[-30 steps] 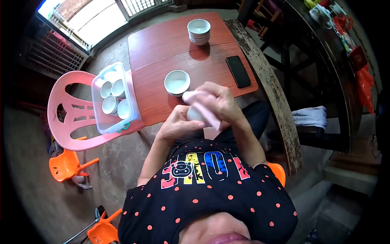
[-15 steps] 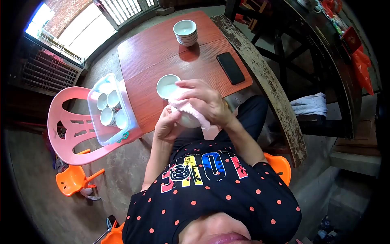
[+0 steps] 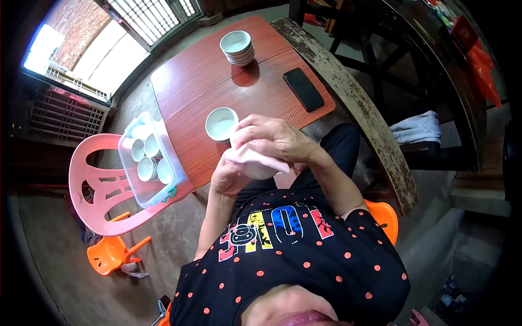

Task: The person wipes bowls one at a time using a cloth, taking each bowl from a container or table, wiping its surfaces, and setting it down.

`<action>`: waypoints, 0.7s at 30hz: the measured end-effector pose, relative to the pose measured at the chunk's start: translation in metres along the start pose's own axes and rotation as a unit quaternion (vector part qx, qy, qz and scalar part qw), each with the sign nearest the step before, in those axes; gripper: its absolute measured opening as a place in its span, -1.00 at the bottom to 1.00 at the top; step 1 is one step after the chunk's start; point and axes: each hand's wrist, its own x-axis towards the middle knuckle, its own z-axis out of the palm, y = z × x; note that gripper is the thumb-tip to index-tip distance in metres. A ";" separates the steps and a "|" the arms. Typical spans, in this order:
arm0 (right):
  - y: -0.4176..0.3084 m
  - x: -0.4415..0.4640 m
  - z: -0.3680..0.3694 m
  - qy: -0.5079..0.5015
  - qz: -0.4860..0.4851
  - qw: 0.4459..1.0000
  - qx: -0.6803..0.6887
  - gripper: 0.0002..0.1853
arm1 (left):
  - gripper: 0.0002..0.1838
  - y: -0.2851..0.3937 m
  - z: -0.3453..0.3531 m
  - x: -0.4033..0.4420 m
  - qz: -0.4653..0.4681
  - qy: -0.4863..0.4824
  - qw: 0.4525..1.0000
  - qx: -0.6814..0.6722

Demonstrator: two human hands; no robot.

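My left hand (image 3: 227, 178) is wrapped round the side of a white bowl (image 3: 260, 171), held above my lap at the table's near edge. On top of that bowl my right hand (image 3: 267, 136) presses a pale pink cloth (image 3: 260, 156), its fingers curled over it. The cloth hides much of the held bowl. Just beyond my hands a white bowl (image 3: 222, 123) sits on the red-brown table (image 3: 190, 87). A stack of several white bowls (image 3: 237, 48) stands near the table's far edge.
A black phone (image 3: 303, 89) lies at the table's right. To the left, a clear plastic box (image 3: 142, 190) with several bowls rests on a pink chair (image 3: 89, 209). A worn wooden bench (image 3: 353, 98) runs along the right side. Orange stools (image 3: 107, 255) stand on the floor.
My right hand has shifted over the held bowl with the cloth, its fingers now more curled. The view has turned, so the table and its bowls appear farther left.
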 end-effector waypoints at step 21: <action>0.019 -0.017 0.077 0.371 -0.008 0.929 0.008 -0.60 | -0.36 0.016 -0.025 0.016 0.084 -0.012 0.994 -0.069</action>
